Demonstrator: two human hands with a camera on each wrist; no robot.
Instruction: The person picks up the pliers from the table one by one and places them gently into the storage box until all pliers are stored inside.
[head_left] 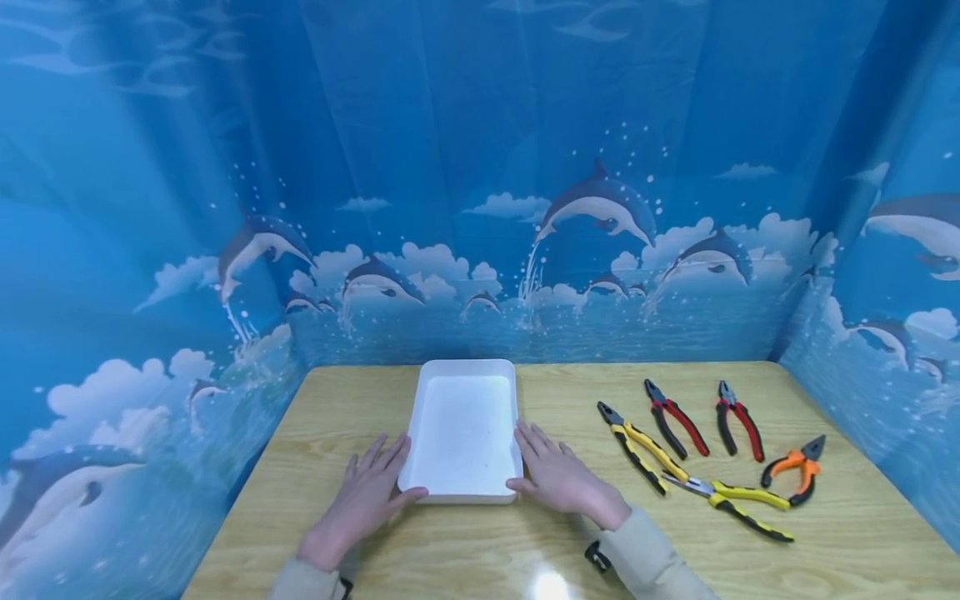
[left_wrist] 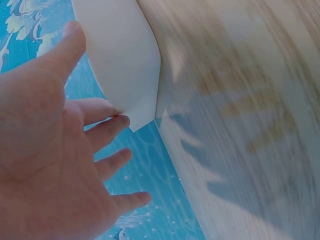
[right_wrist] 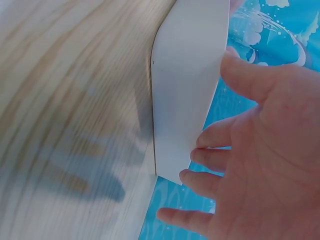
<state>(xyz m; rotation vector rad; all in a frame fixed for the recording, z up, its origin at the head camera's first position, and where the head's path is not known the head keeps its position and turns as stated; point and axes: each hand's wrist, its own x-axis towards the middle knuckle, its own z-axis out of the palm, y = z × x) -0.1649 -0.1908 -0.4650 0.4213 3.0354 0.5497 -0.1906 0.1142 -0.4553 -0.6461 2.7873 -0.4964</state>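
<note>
A white rectangular tray (head_left: 465,429) lies flat on the wooden table, its inside bare. At its near left corner is my left hand (head_left: 366,490), fingers spread along the side and thumb at the front edge. My right hand (head_left: 561,477) mirrors this at the near right corner. In the left wrist view, the index and middle fingertips of the left hand (left_wrist: 60,145) are at the tray wall (left_wrist: 122,60). From the right wrist, the thumb and fingertips of the right hand (right_wrist: 240,145) appear against the white wall (right_wrist: 185,85). Neither hand curls round the tray.
Several pliers lie on the right of the table (head_left: 360,396): long yellow-black pliers (head_left: 637,446), yellow-black long-nose pliers (head_left: 731,497), red-black pliers (head_left: 675,417), smaller red-black pliers (head_left: 738,421) and orange-black pliers (head_left: 797,468). A blue dolphin-print curtain (head_left: 450,167) encloses the back and sides.
</note>
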